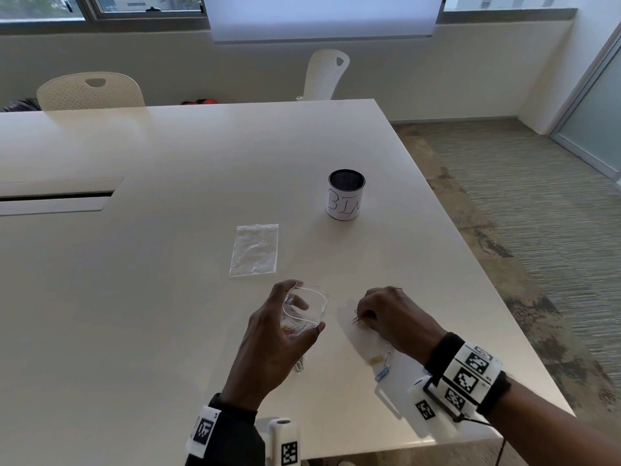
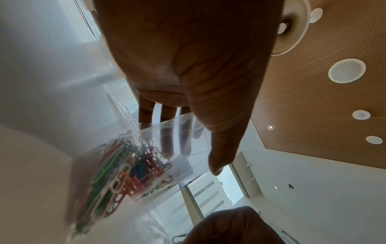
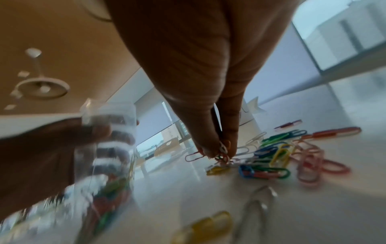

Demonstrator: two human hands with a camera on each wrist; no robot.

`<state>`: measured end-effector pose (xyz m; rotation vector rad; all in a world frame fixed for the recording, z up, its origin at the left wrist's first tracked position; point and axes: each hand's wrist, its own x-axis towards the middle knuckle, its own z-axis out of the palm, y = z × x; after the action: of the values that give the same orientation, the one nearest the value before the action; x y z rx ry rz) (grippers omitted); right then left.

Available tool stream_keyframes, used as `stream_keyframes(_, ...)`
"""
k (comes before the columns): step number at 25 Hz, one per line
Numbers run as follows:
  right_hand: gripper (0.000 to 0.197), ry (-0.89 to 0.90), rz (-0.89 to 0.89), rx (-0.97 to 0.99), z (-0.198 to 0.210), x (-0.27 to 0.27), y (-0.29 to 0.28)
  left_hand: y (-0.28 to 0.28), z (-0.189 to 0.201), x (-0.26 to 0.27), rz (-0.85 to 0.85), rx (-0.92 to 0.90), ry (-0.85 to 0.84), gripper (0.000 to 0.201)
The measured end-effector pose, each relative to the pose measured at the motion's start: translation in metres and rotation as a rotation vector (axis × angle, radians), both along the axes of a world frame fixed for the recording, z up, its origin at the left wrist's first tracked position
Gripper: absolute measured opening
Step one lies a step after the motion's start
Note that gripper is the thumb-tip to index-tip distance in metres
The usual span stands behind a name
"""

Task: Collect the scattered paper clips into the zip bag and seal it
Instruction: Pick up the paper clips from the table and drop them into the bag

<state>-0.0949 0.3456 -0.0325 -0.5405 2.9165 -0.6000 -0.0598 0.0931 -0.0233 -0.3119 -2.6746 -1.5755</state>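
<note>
My left hand (image 1: pixel 295 314) holds a clear zip bag (image 1: pixel 304 309) upright just above the table, its mouth spread wide; thumb and fingers curl round it. Several coloured paper clips (image 2: pixel 125 168) lie bunched in the bag's bottom. To its right, my right hand (image 1: pixel 364 316) reaches down to the table and pinches a few paper clips (image 3: pixel 221 156) between thumb and fingertips. More scattered paper clips (image 3: pixel 275 155) in red, green, blue, yellow and white lie on the table around those fingers. A blue clip (image 1: pixel 382 374) and a silver clip (image 1: pixel 388 358) rest beside my right wrist.
A second clear zip bag (image 1: pixel 254 249) lies flat on the white table (image 1: pixel 168 264) beyond my hands. A mesh cup labelled BIN (image 1: pixel 346 194) stands further back on the right. The table's right edge runs close to my right forearm. Two white chairs stand behind the table.
</note>
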Motion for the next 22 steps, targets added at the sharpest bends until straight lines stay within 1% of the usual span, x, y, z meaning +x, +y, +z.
stream_keyframes(2, 0.01, -0.052, -0.101, -0.187, 0.008, -0.004, 0.006, 0.001, 0.0, 0.0, -0.001, 0.003, 0.001, 0.062)
stream_keyframes(5, 0.012, -0.162, -0.223, -0.485, 0.026, -0.004, 0.012, 0.0, -0.001, 0.0, 0.001, -0.01, 0.017, 0.062)
stream_keyframes(7, 0.011, -0.217, -0.236, -0.674, 0.044, -0.001, 0.009, 0.0, -0.002, 0.0, -0.008, -0.016, 0.023, 0.063)
stream_keyframes(9, 0.008, -0.248, -0.209, -0.832, 0.062, 0.004, -0.001, 0.001, -0.003, -0.001, -0.011, -0.027, 0.026, 0.064)
stream_keyframes(11, 0.011, -0.234, -0.165, -0.897, 0.077, 0.008, -0.014, 0.002, -0.003, -0.002, -0.013, -0.034, 0.03, 0.065)
stream_keyframes(13, 0.012, -0.187, -0.119, -0.88, 0.086, 0.009, -0.032, 0.003, -0.003, -0.003, -0.015, -0.041, 0.035, 0.064)
stream_keyframes(14, 0.012, -0.151, -0.096, -0.842, 0.088, 0.008, -0.042, 0.003, -0.002, -0.003, -0.013, -0.044, 0.037, 0.063)
stream_keyframes(17, 0.01, -0.013, 0.001, -0.608, 0.09, 0.006, -0.066, 0.003, 0.001, -0.001, 0.007, -0.044, 0.044, 0.06)
stream_keyframes(19, 0.006, 0.001, 0.068, -0.473, 0.089, 0.005, -0.077, 0.004, 0.003, 0.001, 0.013, -0.035, 0.04, 0.058)
stream_keyframes(22, 0.006, -0.028, 0.103, -0.273, 0.087, 0.002, -0.087, 0.004, 0.001, 0.0, 0.004, -0.023, 0.038, 0.056)
